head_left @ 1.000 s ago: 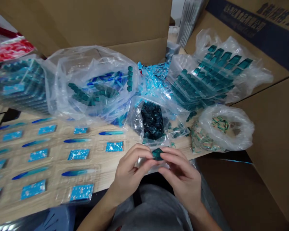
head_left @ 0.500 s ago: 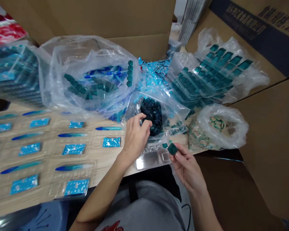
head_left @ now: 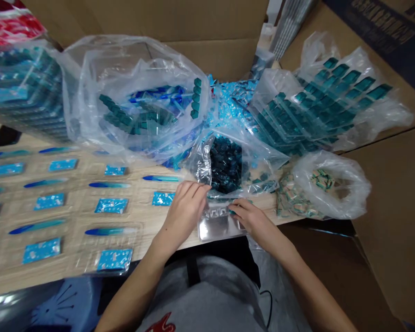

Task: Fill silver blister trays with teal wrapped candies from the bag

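My right hand [head_left: 251, 216] reaches over a clear plastic blister tray [head_left: 212, 230] at the table's front edge, its fingertips pinched on a small teal plastic piece [head_left: 232, 211] at the tray's right side. At the tray's upper left is my left hand [head_left: 188, 203], fingers drawn together and curled down; what lies under the fingertips is hidden. Just beyond both hands, a clear plastic bag [head_left: 203, 163] lies open, with many dark teal gem-like pieces [head_left: 226, 166] inside.
Blister trays with blue pens [head_left: 109, 185] and blue packets [head_left: 111, 205] cover the table's left side. Behind stand a large clear bag [head_left: 86, 92] and stacked teal-filled trays [head_left: 307, 106]. A bag of small green-edged pieces [head_left: 332, 184] sits right, beside cardboard boxes [head_left: 394, 207].
My right hand has moved left and forward onto the tray, lowering the teal piece it held up. My left hand has come back from the dark pieces to the bag's near edge.
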`<state>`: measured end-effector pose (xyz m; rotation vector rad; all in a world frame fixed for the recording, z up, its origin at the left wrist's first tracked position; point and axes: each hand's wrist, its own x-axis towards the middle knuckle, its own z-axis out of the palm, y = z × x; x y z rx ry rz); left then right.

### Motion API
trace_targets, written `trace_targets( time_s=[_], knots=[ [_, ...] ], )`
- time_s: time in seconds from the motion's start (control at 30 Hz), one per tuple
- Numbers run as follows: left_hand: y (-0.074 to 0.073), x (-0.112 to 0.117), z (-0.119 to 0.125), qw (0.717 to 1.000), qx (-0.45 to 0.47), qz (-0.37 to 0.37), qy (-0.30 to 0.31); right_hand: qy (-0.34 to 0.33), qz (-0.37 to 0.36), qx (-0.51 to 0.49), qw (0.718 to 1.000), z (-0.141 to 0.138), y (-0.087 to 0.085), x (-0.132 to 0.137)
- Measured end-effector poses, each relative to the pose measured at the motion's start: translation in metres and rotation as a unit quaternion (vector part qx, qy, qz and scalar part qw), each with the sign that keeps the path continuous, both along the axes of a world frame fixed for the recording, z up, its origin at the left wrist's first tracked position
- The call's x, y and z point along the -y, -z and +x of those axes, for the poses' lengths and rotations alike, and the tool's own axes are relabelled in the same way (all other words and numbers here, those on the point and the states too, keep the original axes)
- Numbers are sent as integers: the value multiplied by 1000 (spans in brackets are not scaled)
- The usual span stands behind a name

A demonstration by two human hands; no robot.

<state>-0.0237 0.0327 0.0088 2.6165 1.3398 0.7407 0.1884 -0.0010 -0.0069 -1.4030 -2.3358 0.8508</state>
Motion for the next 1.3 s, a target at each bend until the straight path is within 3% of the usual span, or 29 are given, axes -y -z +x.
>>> trace_targets(
  time_s=[0.17, 0.37, 0.53, 0.67, 0.77, 0.9, 1.03, 1.13, 1.23, 1.3],
  knots=[
    [-4, 0, 2, 1000, -5, 3, 3, -5, 47, 165, 985, -1, -6, -1],
    [-7, -6, 4, 1000, 4, -22, 8, 31, 67, 205, 976, -10, 5, 2],
    [-13, -21, 32, 982, -133, -128, -35, 44, 83, 188, 978, -11, 2, 8],
    [-8, -23, 65, 976, -160, -138, -57, 67, 106, 28, 992, -3, -15, 16],
    [-2, -19, 81, 974, -161, -150, -56, 111, 150, -90, 978, 3, -31, 16],
    [5, -15, 91, 974, -134, -169, -73, 171, 193, -141, 956, 6, -41, 12],
    [4, -27, 86, 975, -61, -203, -62, 199, 187, -174, 946, 8, -38, 16],
    [-4, -48, 65, 968, 15, -250, -12, 234, 161, -219, 934, 10, -37, 24],
    [-15, -70, 41, 947, 108, -299, 39, 314, 60, -340, 884, 5, -39, 25],
    [-21, -78, 33, 930, 175, -320, 50, 332, -56, -480, 810, -5, -40, 16]
  ],
)
